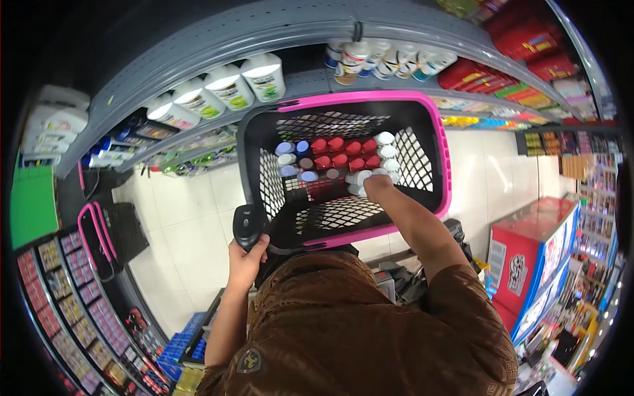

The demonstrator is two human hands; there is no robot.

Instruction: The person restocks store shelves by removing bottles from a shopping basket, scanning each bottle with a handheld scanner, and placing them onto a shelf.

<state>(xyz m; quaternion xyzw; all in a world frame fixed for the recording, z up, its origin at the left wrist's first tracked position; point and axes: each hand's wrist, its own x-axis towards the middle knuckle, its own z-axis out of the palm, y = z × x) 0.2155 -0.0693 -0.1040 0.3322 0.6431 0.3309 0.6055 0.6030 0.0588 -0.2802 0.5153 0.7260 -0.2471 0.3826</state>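
Note:
My left hand (247, 261) is wrapped around the handle of a black handheld barcode scanner (249, 223), just outside the basket's near left corner. A black shopping basket with a pink rim (444, 158) stands in front of me. Inside are rows of bottles: red caps (335, 144), lavender caps (285, 148) and white caps (385, 138), with a few dark ones among them. My right hand (376, 188) reaches down into the basket, closed at a white bottle (360, 178) that looks tilted. Its fingertips are hidden under the hand.
Shelves behind the basket hold white bottles (226, 89), spray bottles (351, 63) and red packages (472, 76). A second black and pink basket (119, 231) lies at the left. A red display box (528, 257) stands at the right, with tiled floor (178, 211) between.

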